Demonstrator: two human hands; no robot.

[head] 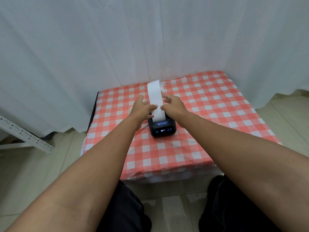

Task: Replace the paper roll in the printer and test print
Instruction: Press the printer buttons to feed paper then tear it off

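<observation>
Checked tablecloth (217, 106), printer (163, 129) with paper strip (156, 99)

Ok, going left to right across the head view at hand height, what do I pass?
metal rack → left hand → paper strip rising from the printer → right hand

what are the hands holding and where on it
Left hand and right hand touch the paper strip at its side edges, just above the printer; a pinch cannot be told.
</observation>
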